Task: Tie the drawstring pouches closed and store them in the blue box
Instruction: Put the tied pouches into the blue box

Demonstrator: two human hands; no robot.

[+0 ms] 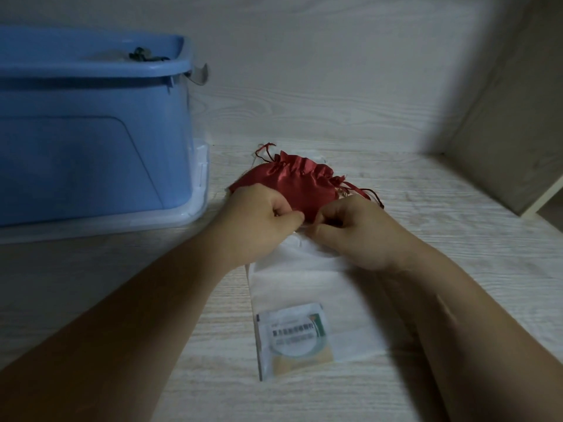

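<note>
- Nearest us, a sheer white drawstring pouch lies flat on the pale wood-grain tabletop.
- Curled fingers of our left hand and right hand pinch its far edge, just beside a red satin pouch.
- We should draw the cords evenly, then knot snugly.

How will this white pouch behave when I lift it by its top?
Probably floppy: the white pouch is thin, sheer fabric lying flat. It seems light, showing just one flat sachet. The sachet, at its closed end, would likely weigh the bottom down.
</note>
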